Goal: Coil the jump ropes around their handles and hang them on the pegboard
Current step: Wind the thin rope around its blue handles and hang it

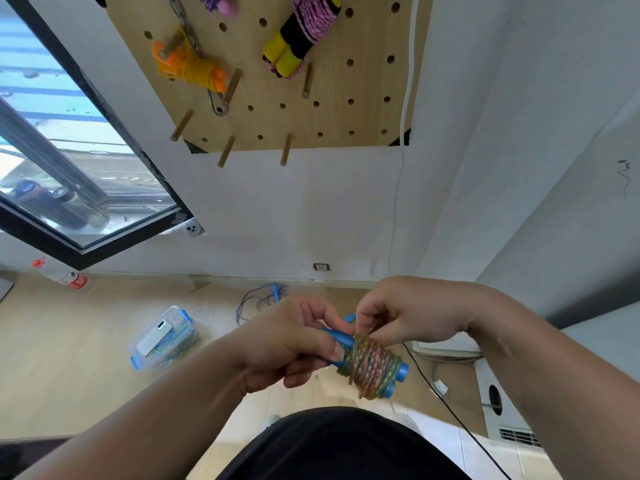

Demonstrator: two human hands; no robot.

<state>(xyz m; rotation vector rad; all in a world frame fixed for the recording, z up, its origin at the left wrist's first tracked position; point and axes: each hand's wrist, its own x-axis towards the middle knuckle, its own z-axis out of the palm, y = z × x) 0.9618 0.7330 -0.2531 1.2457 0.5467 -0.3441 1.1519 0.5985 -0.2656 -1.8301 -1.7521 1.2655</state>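
Observation:
My left hand (294,344) grips two blue handles (337,339) held together, with a multicoloured rope coil (370,367) wound around them. My right hand (408,311) pinches the rope at the top of that coil. On the wall above hangs the wooden pegboard (367,112). An orange and yellow coiled rope (194,69) and a pink rope on yellow-black handles (298,36) hang on it. A third purple bundle (218,3) shows at the top edge. Another rope with a blue handle (263,299) lies loose on the floor by the wall.
Several bare wooden pegs (225,151) stick out along the pegboard's lower rows. A clear plastic box with blue clips (162,337) sits on the floor at left. A bottle (62,275) lies by the window wall. A black cable (446,403) runs across the floor at right.

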